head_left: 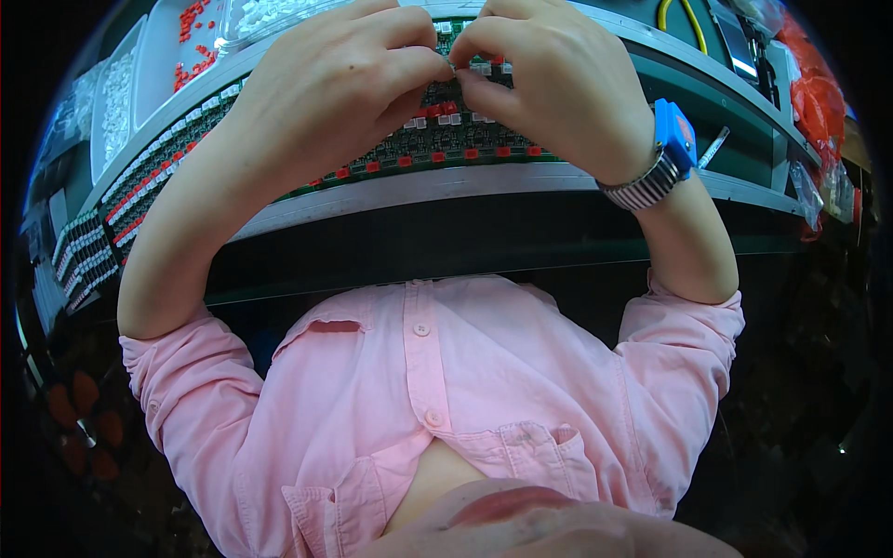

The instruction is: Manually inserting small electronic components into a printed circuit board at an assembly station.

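Note:
Both my hands meet at the top middle, above a row of green circuit boards [409, 147] fitted with small red and white connectors. My left hand [367, 70] is closed, its thumb and forefinger pinched together over the boards. My right hand [558, 84] is pinched as well, its fingertips almost touching those of the left. Whatever lies between the fingertips is too small and too covered to make out. Under the fingers sit red connectors [437, 112] on the boards. A striped wrist strap with a blue clip [676, 138] is round my right wrist.
Metal rails [493, 176] border the boards in front and behind. At upper left stand a white tray [153, 70] with loose red connectors [193, 70] and a bin of white parts [115, 107]. A red plastic bag [817, 88] and a yellow cable [693, 23] lie at upper right.

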A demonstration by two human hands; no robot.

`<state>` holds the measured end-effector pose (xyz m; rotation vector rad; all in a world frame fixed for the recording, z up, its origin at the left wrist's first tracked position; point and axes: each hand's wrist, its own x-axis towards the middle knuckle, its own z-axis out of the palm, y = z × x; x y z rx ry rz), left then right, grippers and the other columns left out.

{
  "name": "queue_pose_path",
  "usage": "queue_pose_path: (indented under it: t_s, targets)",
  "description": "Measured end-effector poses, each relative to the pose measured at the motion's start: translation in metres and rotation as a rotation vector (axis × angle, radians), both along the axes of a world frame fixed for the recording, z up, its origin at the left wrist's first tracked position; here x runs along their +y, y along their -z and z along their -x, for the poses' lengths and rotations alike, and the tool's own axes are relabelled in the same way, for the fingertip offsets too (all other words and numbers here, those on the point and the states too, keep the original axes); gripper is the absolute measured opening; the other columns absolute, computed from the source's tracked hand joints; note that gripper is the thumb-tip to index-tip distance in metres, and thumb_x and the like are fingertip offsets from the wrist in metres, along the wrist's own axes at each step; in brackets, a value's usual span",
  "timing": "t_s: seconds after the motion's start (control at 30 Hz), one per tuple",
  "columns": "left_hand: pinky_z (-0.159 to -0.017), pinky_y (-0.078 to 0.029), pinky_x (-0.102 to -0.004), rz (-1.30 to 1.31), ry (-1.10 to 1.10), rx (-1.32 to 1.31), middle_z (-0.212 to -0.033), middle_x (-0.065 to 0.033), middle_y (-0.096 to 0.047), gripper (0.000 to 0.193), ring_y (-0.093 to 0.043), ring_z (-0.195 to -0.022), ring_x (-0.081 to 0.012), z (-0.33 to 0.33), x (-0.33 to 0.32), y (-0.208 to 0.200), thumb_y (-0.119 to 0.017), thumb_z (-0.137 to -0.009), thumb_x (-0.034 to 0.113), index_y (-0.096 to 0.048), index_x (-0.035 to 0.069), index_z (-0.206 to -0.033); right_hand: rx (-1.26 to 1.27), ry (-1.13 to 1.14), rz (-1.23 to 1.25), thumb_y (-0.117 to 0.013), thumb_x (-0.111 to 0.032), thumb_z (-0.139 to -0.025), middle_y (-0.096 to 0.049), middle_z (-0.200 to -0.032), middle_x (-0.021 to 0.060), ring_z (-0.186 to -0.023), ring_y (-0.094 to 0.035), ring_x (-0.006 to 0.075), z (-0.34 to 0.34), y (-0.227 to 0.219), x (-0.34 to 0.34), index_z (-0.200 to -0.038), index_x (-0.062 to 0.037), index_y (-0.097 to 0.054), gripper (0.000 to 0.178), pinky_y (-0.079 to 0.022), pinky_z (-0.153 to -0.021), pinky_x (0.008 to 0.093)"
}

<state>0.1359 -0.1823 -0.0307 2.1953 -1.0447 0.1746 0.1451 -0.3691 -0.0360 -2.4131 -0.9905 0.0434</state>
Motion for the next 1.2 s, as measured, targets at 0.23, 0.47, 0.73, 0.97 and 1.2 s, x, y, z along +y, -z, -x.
queue_pose_path:
  t_s: [0.23,0.47,0.73,0.97,1.2]
  targets:
    - [-0.074,-0.05,-0.031,-0.02,-0.017,-0.009,-0.088,-0.01,-0.064,0.016,-0.061,-0.079,-0.0243,0.001,0.0,-0.004,-0.069,-0.078,-0.001,-0.065,0.002,-0.093,0.167,0.047,-0.039,-0.064,-0.014,-0.076,-0.062,-0.08,0.0111,-0.074,-0.058,0.0303,-0.003,-0.004,-0.002,-0.077,-0.0024,-0.065,0.011,-0.048,-0.069,0.0343]
    - [-0.075,-0.05,-0.0313,-0.044,-0.027,-0.02,-0.087,-0.0097,-0.064,0.015,-0.061,-0.079,-0.0246,0.003,-0.005,-0.007,-0.069,-0.077,0.0,-0.065,0.002,-0.092,0.231,0.102,0.015,-0.064,-0.013,-0.077,-0.062,-0.077,0.0115,-0.068,-0.057,0.0284,-0.002,-0.014,0.004,-0.079,0.0,-0.065,0.014,-0.048,-0.065,0.0333]
    - [-0.076,-0.05,-0.0317,-0.069,-0.053,-0.025,-0.085,-0.0094,-0.064,0.013,-0.061,-0.079,-0.0249,-0.002,0.003,-0.002,-0.07,-0.077,0.001,-0.065,0.002,-0.089,0.438,0.171,-0.497,-0.066,-0.009,-0.08,-0.065,-0.076,0.0073,-0.061,-0.054,0.0157,-0.012,0.007,-0.015,-0.08,0.0005,-0.065,0.009,-0.044,-0.057,0.0232]
    - [-0.077,-0.051,-0.0318,-0.144,-0.083,0.127,-0.083,-0.0098,-0.065,0.012,-0.062,-0.078,-0.0253,-0.019,-0.003,0.003,-0.07,-0.077,-0.001,-0.065,0.002,-0.088,0.52,0.313,-0.644,-0.064,-0.002,-0.084,-0.066,-0.081,0.0057,-0.064,-0.053,0.0097,-0.005,0.015,-0.032,-0.083,-0.0006,-0.066,0.003,-0.042,-0.058,0.018]
    - [-0.077,-0.05,-0.0311,-0.329,-0.043,0.167,-0.087,-0.0088,-0.064,0.01,-0.061,-0.081,-0.024,-0.023,-0.004,-0.002,-0.069,-0.078,-0.001,-0.064,0.002,-0.086,0.37,0.138,-0.725,-0.067,-0.002,-0.085,-0.066,-0.087,0.0055,-0.071,-0.058,0.0155,0.002,0.017,-0.045,-0.094,-0.0047,-0.068,0.01,-0.048,-0.062,0.0232]
